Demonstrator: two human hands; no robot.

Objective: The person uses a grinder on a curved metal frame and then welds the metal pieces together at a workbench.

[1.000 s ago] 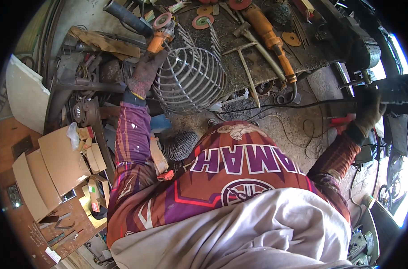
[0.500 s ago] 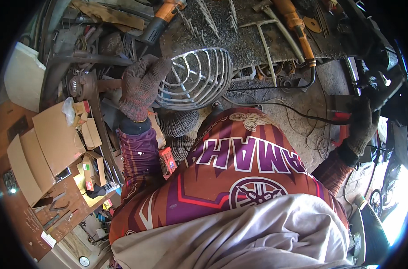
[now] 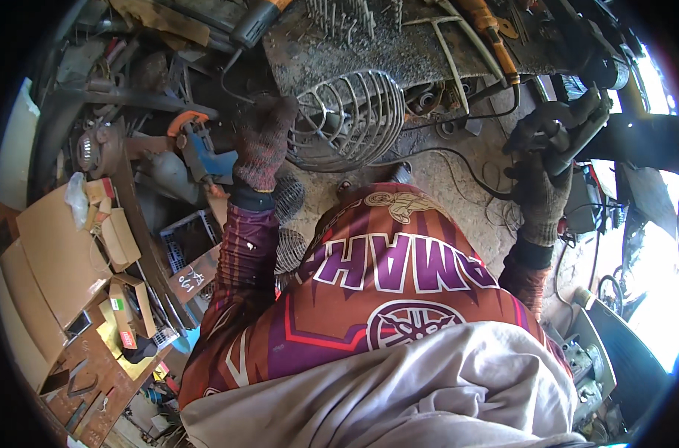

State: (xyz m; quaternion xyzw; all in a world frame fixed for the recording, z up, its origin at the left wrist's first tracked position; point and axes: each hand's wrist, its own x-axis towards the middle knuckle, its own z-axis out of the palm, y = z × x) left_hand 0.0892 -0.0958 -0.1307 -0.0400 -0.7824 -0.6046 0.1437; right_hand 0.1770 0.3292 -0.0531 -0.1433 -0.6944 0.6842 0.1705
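Fingers of the left hand (image 3: 265,142), sheathed in a grey-and-maroon knitted glove, close on the left edge of a rounded, basket-like cage of bent silvery metal rods (image 3: 352,125) at the upper centre of the frame. At upper right, the right hand (image 3: 546,190), in a coarse grey-brown knitted glove, has its fingers wrapped around a dark, smooth, long-armed metal tool (image 3: 580,140); shadow hides its exact form.

Just above the cage, a dark tabletop coated in rough grit (image 3: 302,56) carries clustered thin metal spikes (image 3: 347,21), a slender hammer of pale metal rods (image 3: 448,60) and a long-bodied orange power tool (image 3: 488,37). A black-and-orange cylindrical power tool (image 3: 256,24) lies at top, left of centre.

Below the left glove, two grey coiled-wire cages (image 3: 289,250) sit near a purple-and-orange striped fabric sleeve (image 3: 247,243). Creased brown cardboard (image 3: 67,257) fills the left of the frame, while a thin black cable (image 3: 459,154) curves over the worn grey floor (image 3: 444,179) right of centre.
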